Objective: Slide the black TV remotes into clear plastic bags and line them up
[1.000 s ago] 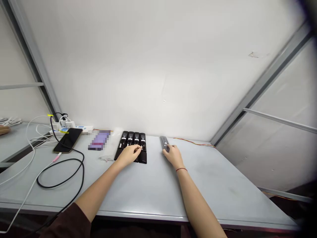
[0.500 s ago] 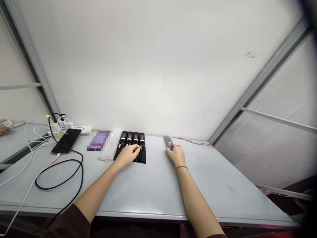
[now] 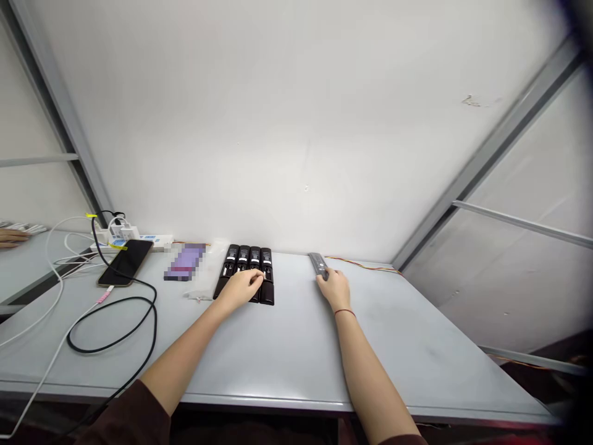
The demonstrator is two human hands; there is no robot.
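Observation:
Several black remote controls [image 3: 245, 272] lie side by side, battery bays up, near the back of the grey table [image 3: 287, 352]. My left hand [image 3: 241, 288] rests on the front of that row, fingers curled in a pinch around something small that I cannot make out. My right hand [image 3: 334, 288] lies on the table to the right, its fingers closed on the near end of a single grey remote control [image 3: 317, 263] that points toward the wall.
A dark phone [image 3: 126, 262] on a black cable, a white power strip [image 3: 134, 240], a purple blurred box [image 3: 184, 262] and a clear bag [image 3: 207, 272] sit left of the remotes. Red-yellow wires [image 3: 361, 266] run along the wall. Another person's hand [image 3: 12, 237] shows at far left.
My right hand has slid the single grey remote to the right, away from the row. My left hand has stayed on the row.

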